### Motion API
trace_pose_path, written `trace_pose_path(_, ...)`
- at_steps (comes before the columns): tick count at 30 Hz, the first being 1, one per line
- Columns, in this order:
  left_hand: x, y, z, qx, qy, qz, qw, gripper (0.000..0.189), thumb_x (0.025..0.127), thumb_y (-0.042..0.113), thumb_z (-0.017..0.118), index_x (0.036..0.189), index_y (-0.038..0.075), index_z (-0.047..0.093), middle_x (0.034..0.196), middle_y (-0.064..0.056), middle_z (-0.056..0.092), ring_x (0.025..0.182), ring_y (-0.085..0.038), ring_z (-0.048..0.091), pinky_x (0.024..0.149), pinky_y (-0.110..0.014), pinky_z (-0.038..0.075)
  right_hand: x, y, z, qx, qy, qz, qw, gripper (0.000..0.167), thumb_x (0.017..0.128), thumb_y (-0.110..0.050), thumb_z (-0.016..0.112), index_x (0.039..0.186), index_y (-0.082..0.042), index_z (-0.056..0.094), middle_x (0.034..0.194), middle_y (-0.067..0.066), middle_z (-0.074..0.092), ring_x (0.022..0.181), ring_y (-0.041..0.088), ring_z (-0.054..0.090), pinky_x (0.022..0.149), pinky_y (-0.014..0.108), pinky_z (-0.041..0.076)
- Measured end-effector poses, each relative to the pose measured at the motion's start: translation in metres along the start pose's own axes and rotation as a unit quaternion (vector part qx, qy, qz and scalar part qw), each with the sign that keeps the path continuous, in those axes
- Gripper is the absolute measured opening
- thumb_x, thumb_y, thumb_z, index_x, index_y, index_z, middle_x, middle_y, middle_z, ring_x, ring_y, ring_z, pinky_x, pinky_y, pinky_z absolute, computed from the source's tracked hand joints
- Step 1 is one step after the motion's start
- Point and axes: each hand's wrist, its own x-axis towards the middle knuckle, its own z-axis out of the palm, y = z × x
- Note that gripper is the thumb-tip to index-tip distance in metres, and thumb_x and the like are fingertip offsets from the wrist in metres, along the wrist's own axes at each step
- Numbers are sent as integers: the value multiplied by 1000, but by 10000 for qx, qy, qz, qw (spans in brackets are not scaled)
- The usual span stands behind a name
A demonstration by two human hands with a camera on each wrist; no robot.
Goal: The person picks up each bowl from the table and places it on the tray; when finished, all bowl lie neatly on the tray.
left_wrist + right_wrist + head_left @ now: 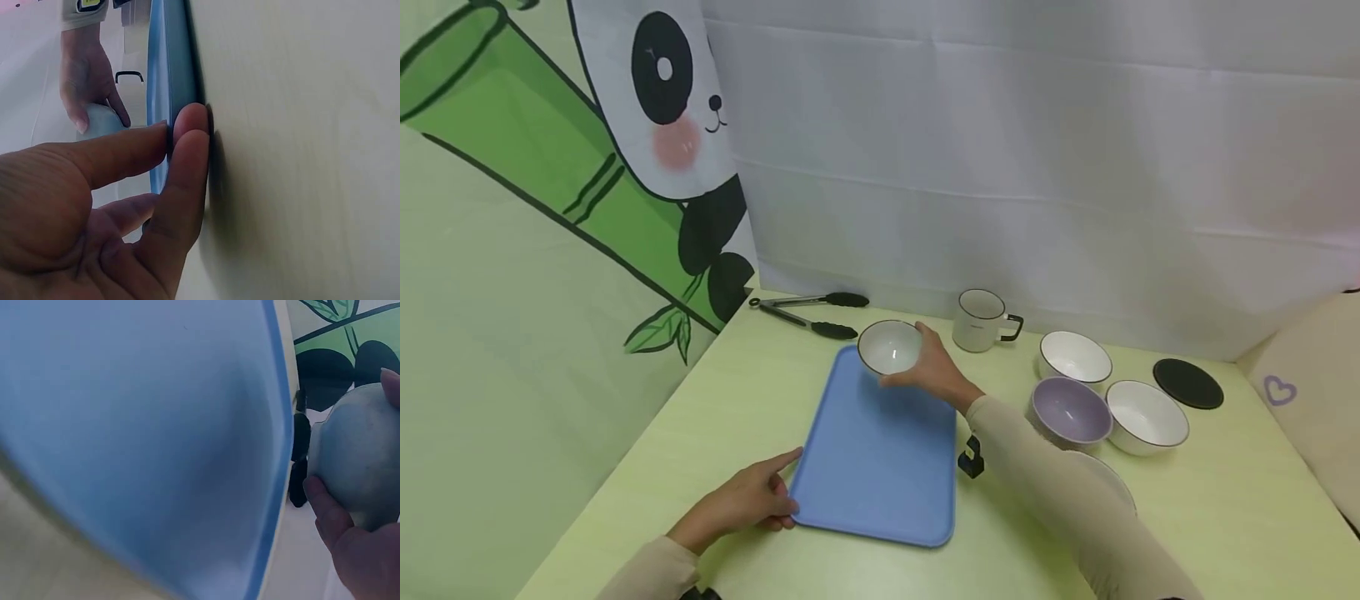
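In the head view my right hand (934,367) grips a small white bowl (889,347) with a dark rim, over the far end of a blue tray (880,458). The right wrist view shows the bowl's outside (359,450) between thumb and fingers, above the tray's surface. My left hand (748,500) is at the tray's near left corner. Seen from the left wrist, its thumb and fingertips (190,156) pinch the tray's edge (181,62).
Black-tipped tongs (808,312) lie behind the tray, with a white mug (979,321) to their right. Farther right stand white bowls (1075,357) (1146,417), a purple bowl (1071,410) and a black disc (1187,383). My right sleeve partly covers another white dish (1108,475).
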Motion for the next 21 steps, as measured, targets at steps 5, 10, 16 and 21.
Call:
trace_pose_path(5,-2,2,3,-49,-26,-102,9999,84,86,-6,72,154,-9,23,83,-14,53,68,-23,69,61,-34,58,13,8,17,-53,4,86,9999,126,65,-32,95,159,-4,16,154,17,31,128,34,46,100,53,44)
trace_pose_path(10,0,2,4,-112,-58,-88,9999,83,86,-6,72,154,-9,24,82,-14,53,68,-23,69,61,-34,58,22,11,30,-141,59,31,9999,125,65,-31,96,158,0,18,152,19,33,127,35,47,100,53,44)
trace_pose_path(16,2,1,1,-157,-60,1,9999,84,86,-7,72,153,-10,23,80,-13,53,68,-24,69,60,-35,58,31,13,40,-240,79,-76,9997,124,65,-30,95,156,4,19,151,23,34,126,37,47,102,53,43)
trace_pose_path(21,0,-5,1,-200,-57,-67,9998,83,86,-6,73,154,-9,25,81,-14,54,68,-24,69,61,-34,58,33,18,48,-241,67,-210,9995,123,65,-27,95,155,6,20,149,25,35,125,38,47,101,53,43)
